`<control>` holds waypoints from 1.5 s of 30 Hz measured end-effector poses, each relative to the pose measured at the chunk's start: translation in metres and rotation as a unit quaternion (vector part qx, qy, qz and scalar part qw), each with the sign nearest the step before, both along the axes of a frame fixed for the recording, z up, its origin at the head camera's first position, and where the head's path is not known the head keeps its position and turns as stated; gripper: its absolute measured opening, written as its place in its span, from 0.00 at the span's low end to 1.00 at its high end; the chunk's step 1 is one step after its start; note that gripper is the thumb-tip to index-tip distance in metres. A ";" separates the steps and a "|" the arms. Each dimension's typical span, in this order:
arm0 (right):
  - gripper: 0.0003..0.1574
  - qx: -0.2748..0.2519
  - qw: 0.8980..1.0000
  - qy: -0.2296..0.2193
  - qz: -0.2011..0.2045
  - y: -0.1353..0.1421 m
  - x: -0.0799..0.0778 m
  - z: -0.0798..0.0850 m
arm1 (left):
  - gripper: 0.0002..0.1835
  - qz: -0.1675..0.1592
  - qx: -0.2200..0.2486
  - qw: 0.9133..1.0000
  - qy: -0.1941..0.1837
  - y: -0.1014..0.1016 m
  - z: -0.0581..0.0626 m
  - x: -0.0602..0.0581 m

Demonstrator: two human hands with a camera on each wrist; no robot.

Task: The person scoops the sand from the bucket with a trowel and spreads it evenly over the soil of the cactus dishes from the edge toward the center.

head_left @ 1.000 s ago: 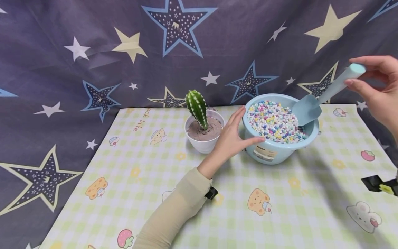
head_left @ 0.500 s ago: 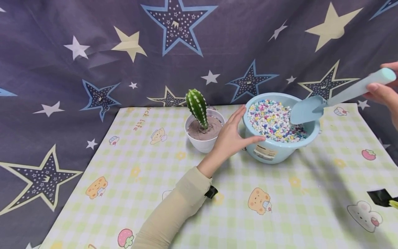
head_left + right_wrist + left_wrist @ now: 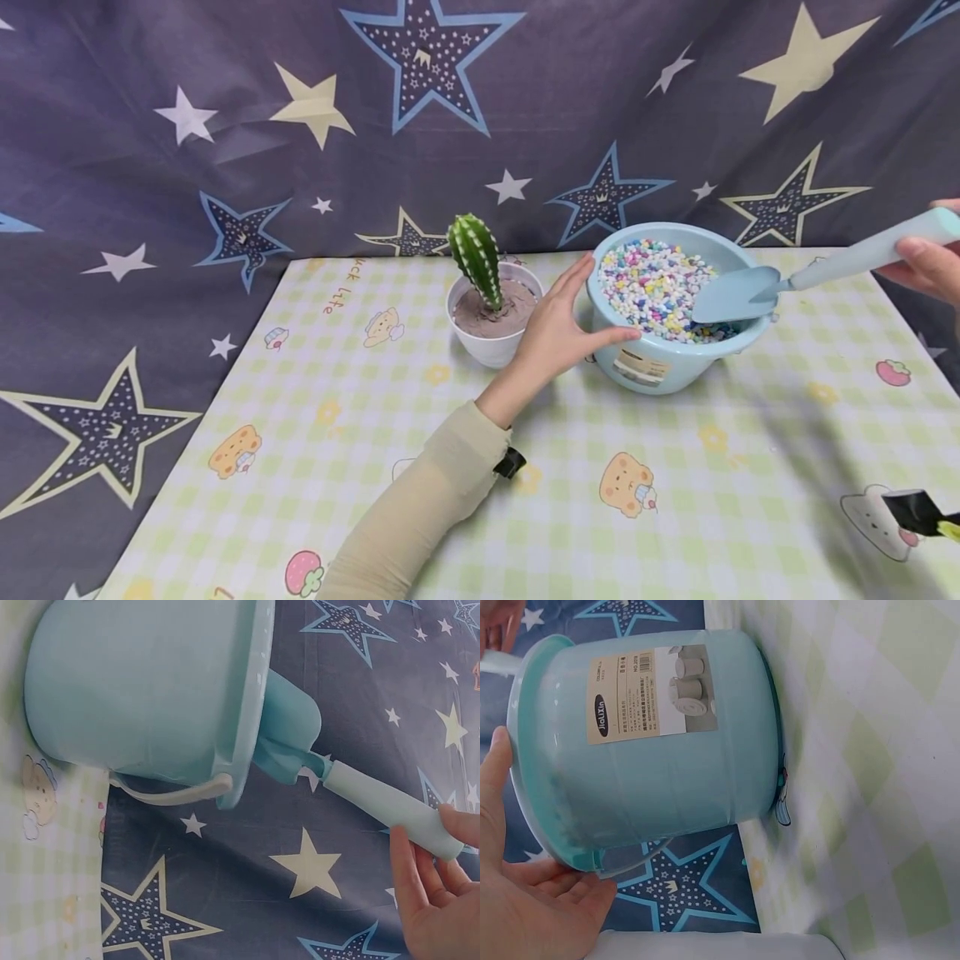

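Observation:
A light-blue plastic bucket [image 3: 637, 358] full of small multicoloured pebbles [image 3: 652, 283] stands at the back right of the table. My left hand [image 3: 551, 333] holds its rim from the left, thumb at the near side and fingers round the far side; the left wrist view shows these fingers curled at the rim. At the right edge of the head view, my right hand [image 3: 930, 262] grips the handle end of a light-blue toy shovel [image 3: 738, 296]. The right wrist view shows thumb and fingers round that handle. The shovel's blade lies over the bucket's right side, its tip at the pebbles.
Left of the bucket, close to my left wrist, stands a white pot [image 3: 491, 350] with a green cactus [image 3: 474, 258] in brown soil. The checked tablecloth [image 3: 360, 492] ends at a dark star-patterned curtain [image 3: 240, 142] behind. A white handle [image 3: 176, 796] hangs from the bucket.
My right hand has moved right and down, tilting the shovel from steep to nearly level, while its blade stays in the bucket. My left hand and the bucket keep their places.

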State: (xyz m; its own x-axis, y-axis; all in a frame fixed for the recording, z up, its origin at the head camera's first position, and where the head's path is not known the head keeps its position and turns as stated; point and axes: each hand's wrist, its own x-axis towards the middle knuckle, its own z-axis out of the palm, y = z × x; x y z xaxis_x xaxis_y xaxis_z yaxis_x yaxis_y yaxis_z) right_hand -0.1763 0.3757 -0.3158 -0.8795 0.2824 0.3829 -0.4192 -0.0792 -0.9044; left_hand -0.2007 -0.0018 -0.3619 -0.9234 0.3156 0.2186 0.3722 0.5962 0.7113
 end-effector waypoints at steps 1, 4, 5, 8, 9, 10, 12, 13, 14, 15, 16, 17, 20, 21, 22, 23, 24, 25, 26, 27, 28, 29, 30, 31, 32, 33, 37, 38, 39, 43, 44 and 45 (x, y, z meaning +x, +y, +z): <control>0.21 0.004 1.000 0.000 -0.013 -0.007 0.005 0.002 | 0.59 0.000 0.001 1.000 -0.001 0.000 0.000 0.000; 0.19 0.017 0.998 0.009 -0.052 -0.033 0.022 0.011 | 0.59 0.000 0.004 1.000 -0.002 0.000 -0.001 0.000; 0.18 0.021 0.998 0.014 -0.065 -0.040 0.026 0.013 | 0.58 0.000 0.004 1.000 -0.002 0.000 -0.001 0.000; 0.15 0.014 0.996 0.022 -0.080 -0.057 0.036 0.017 | 0.58 0.001 0.004 1.000 -0.001 0.000 0.000 0.000; 0.14 -0.009 0.997 0.030 -0.073 -0.059 0.038 0.016 | 0.58 0.000 0.004 1.000 -0.001 0.000 0.000 0.000; 0.14 -0.025 0.997 0.036 -0.069 -0.061 0.040 0.014 | 0.58 0.000 0.005 1.000 0.000 0.000 0.000 0.000; 0.14 -0.064 0.995 0.052 -0.052 -0.064 0.042 0.009 | 0.58 -0.001 0.006 1.000 0.000 0.000 0.000 0.001; 0.15 -0.083 0.994 0.062 -0.042 -0.064 0.043 0.006 | 0.58 -0.001 0.006 1.000 0.001 0.000 0.000 0.001; 0.16 -0.100 0.992 0.073 -0.032 -0.065 0.043 0.003 | 0.58 -0.002 0.006 1.000 0.002 0.000 0.000 0.001; 0.16 -0.117 0.989 0.084 -0.024 -0.066 0.044 0.000 | 0.58 -0.002 0.006 1.000 0.002 0.000 0.000 0.001; 0.17 -0.123 0.988 0.092 -0.019 -0.067 0.044 -0.002 | 0.58 -0.002 0.005 1.000 0.002 0.000 0.001 0.001; 0.18 -0.123 0.987 0.098 -0.018 -0.068 0.045 -0.003 | 0.58 -0.003 0.004 1.000 0.002 0.000 0.001 0.001; 0.19 -0.133 0.986 0.104 -0.011 -0.071 0.049 -0.006 | 0.58 -0.005 0.004 1.000 0.000 0.000 0.001 0.001; 0.19 -0.141 0.985 0.104 -0.006 -0.073 0.050 -0.006 | 0.58 -0.004 0.002 1.000 0.001 0.000 0.000 0.001; 0.19 -0.139 0.985 0.098 -0.003 -0.074 0.052 -0.007 | 0.58 -0.003 0.002 1.000 0.002 0.000 0.000 0.001; 0.20 -0.142 0.985 0.093 0.000 -0.075 0.054 -0.009 | 0.58 -0.002 0.003 1.000 0.002 0.000 0.000 0.001; 0.20 -0.145 0.986 0.088 0.002 -0.077 0.055 -0.010 | 0.58 -0.001 0.004 1.000 0.004 0.000 0.000 0.001; 0.21 -0.140 0.987 0.083 0.002 -0.078 0.056 -0.011 | 0.58 -0.001 0.005 1.000 0.004 0.000 0.000 0.001; 0.21 -0.135 0.988 0.079 0.002 -0.080 0.057 -0.012 | 0.58 -0.001 0.007 1.000 0.004 -0.001 0.000 0.001; 0.21 -0.135 0.988 0.076 0.005 -0.081 0.057 -0.013 | 0.58 -0.002 0.009 1.000 0.003 -0.001 0.000 0.001; 0.21 -0.129 0.989 0.073 0.005 -0.081 0.058 -0.014 | 0.58 -0.003 0.011 1.000 0.002 -0.001 0.000 0.001; 0.21 -0.131 0.989 0.071 0.008 -0.082 0.058 -0.015 | 0.58 -0.003 0.011 1.000 0.000 -0.001 0.000 0.001; 0.21 -0.128 0.990 0.065 0.017 -0.083 0.058 -0.015 | 0.58 -0.003 0.010 1.000 -0.002 -0.001 0.000 0.001; 0.21 -0.113 0.992 0.055 0.022 -0.083 0.059 -0.016 | 0.58 -0.003 0.010 1.000 -0.003 -0.001 0.000 0.001; 0.20 -0.098 0.994 0.041 0.023 -0.084 0.059 -0.016 | 0.58 -0.003 0.008 1.000 -0.003 -0.001 0.000 0.001; 0.20 -0.082 0.996 0.024 0.023 -0.084 0.060 -0.016 | 0.59 -0.002 0.006 1.000 -0.003 -0.001 0.000 0.001; 0.22 0.062 0.996 -0.060 -0.030 -0.085 0.060 -0.013 | 0.59 -0.002 0.001 1.000 0.001 -0.001 0.000 0.001; 0.22 0.093 0.991 -0.079 -0.049 -0.084 0.059 -0.011 | 0.59 -0.003 0.001 1.000 0.001 -0.001 0.000 0.001; 0.23 0.123 0.986 -0.095 -0.063 -0.083 0.058 -0.010 | 0.59 -0.003 0.002 1.000 0.002 0.000 0.000 0.001; 0.22 0.183 0.972 -0.127 -0.074 -0.077 0.052 -0.006 | 0.59 -0.004 0.000 1.000 0.001 0.000 0.001 0.001; 0.22 0.183 0.972 -0.131 -0.068 -0.075 0.050 -0.006 | 0.59 -0.005 0.000 1.000 0.000 0.001 0.001 0.000; 0.22 0.184 0.972 -0.133 -0.064 -0.074 0.048 -0.005 | 0.59 -0.006 -0.001 1.000 0.000 0.001 0.001 0.000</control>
State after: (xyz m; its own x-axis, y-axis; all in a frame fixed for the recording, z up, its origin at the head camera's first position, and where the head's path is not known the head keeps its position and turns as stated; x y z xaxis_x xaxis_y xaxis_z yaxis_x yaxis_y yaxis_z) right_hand -0.1284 0.3022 -0.3209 -0.9280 0.2831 0.2423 -0.1517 0.3071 -0.9395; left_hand -0.2003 -0.0010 -0.3611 -0.9197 0.3273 0.2170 0.3788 0.5936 0.7100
